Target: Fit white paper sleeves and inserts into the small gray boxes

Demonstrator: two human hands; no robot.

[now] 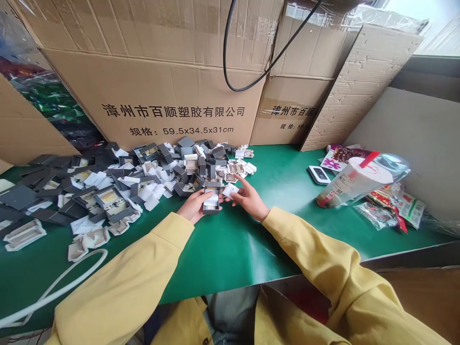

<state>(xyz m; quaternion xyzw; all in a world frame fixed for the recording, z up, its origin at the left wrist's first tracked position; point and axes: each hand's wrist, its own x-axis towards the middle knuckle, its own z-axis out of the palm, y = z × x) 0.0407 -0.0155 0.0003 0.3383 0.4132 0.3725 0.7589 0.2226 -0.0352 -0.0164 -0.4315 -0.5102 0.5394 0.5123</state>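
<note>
In the middle of the head view, my left hand (192,207) is closed around a small dark grey box (211,210) with a white piece inside it. Just to its right, my right hand (250,200) pinches a small white folded paper insert (230,190) between thumb and fingers, its index finger stretched out. Beyond both hands lies a heap of dark grey boxes (114,201) mixed with white paper inserts (152,194). Some of those boxes show a yellowish and black printed inside.
Cardboard cartons (172,91) stand along the back of the green table (230,258). At right are a drink cup (354,179) with a red straw, a small white-faced device (319,175) and snack wrappers (398,206). A white cable (53,299) loops at lower left; a black cable (247,89) hangs above.
</note>
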